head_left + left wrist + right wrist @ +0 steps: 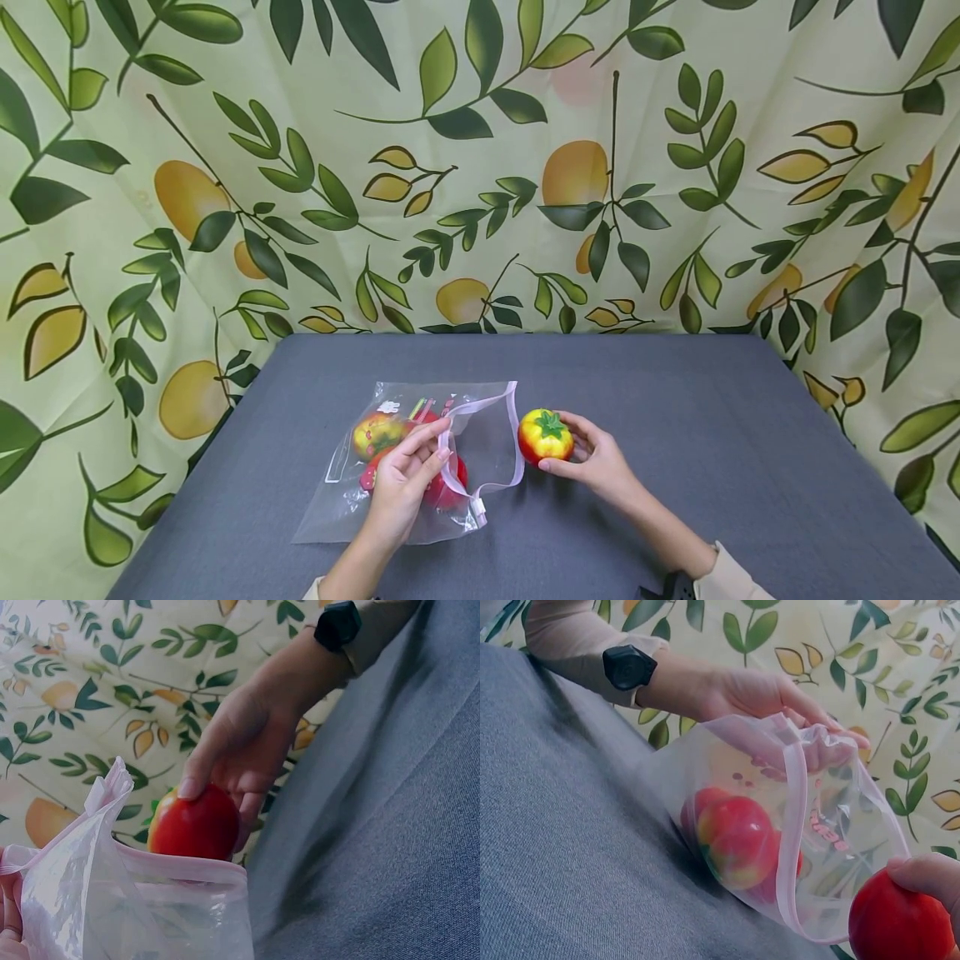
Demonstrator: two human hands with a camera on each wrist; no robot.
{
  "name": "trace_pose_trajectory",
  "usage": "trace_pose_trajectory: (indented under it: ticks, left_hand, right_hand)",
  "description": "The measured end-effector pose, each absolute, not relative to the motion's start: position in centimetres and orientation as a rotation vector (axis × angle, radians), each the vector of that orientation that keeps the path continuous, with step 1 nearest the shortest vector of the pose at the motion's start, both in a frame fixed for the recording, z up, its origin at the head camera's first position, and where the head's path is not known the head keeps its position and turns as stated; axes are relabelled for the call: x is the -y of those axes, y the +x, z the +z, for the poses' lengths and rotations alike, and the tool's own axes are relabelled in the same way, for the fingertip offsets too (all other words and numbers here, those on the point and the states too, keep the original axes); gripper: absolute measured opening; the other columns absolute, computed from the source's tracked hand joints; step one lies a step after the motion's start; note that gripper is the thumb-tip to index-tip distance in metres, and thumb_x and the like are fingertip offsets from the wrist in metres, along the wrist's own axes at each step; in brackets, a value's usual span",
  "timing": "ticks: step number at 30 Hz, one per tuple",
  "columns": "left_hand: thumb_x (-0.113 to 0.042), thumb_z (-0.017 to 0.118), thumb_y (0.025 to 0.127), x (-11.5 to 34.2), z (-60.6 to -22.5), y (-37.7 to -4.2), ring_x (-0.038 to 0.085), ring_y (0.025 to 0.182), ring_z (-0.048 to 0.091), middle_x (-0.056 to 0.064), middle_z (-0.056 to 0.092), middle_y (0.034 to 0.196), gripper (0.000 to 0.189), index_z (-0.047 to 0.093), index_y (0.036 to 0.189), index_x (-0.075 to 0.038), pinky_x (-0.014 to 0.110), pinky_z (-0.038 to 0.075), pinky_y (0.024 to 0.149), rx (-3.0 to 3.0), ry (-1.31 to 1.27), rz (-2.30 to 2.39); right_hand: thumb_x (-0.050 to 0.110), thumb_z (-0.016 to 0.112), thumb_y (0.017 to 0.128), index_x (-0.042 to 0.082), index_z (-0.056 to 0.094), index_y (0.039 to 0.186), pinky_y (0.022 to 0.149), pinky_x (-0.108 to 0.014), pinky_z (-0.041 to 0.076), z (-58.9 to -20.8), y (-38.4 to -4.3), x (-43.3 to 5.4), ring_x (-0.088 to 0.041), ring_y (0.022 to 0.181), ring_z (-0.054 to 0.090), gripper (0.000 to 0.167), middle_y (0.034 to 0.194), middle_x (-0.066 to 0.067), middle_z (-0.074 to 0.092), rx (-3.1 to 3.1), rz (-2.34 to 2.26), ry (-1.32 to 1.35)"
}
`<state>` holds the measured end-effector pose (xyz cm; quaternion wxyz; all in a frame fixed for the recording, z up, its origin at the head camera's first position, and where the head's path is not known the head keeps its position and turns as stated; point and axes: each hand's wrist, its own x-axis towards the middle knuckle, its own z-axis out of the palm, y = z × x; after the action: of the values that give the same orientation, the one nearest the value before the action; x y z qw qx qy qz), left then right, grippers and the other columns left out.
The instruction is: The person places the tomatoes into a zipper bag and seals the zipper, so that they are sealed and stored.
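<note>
My right hand (603, 462) grips a round toy tomato (540, 437), red and yellow with a green leafy top, just right of a clear zip bag's mouth. The bag (337, 512) has a pink zip edge and lies on the table with its mouth held apart. My left hand (397, 492) pinches the upper rim of that mouth. Inside the bag are several red and yellow toy fruits (739, 836), partly hidden by the left hand in the head view. In the left wrist view the tomato (199, 825) appears right at the bag's opening; whether it touches the rim I cannot tell.
A dark grey cloth-covered table (660, 392) spreads under both hands. Behind it and along the sides hangs a pale curtain (480, 225) printed with leaves and fruit. The bag's white slider (478, 510) sits at the near corner of its mouth.
</note>
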<state>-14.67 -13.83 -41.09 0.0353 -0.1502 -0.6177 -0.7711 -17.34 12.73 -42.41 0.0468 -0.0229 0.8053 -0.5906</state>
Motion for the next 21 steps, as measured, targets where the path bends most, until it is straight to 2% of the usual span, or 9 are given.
trace_pose_trajectory:
  ticks: [14,16,21]
  left_hand:
    - [0.005,0.055,0.090,13.8,-41.0,-14.6,0.001,0.096,0.059,-0.007,0.060,0.115,0.041,0.046,0.128,0.019,0.011,0.052,0.088,1.925,-0.436,-2.362]
    - [0.005,0.055,0.090,13.8,-41.0,-14.7,0.001,0.096,0.059,-0.007,0.060,0.114,0.041,0.046,0.128,0.018,0.011,0.052,0.087,1.920,-0.442,-2.364]
    - [0.005,0.055,0.090,13.7,-41.0,-14.7,0.000,0.095,0.059,-0.007,0.060,0.114,0.040,0.047,0.128,0.017,0.011,0.052,0.087,1.919,-0.433,-2.366]
  right_hand:
    - [0.014,0.081,0.075,-0.004,0.045,0.137,0.101,-0.034,0.050,-42.8,-16.9,-12.0,-0.036,0.120,0.058,0.074,0.136,-0.025,0.054,-2.424,-1.847,-0.289]
    - [0.013,0.082,0.074,-0.005,0.046,0.136,0.100,-0.033,0.050,-42.8,-16.8,-11.9,-0.032,0.118,0.059,0.074,0.135,-0.026,0.055,-2.421,-1.856,-0.324]
    - [0.010,0.083,0.072,-0.008,0.047,0.134,0.099,-0.030,0.051,-42.8,-16.8,-11.7,-0.012,0.111,0.062,0.074,0.131,-0.028,0.056,-2.417,-1.869,-0.371]
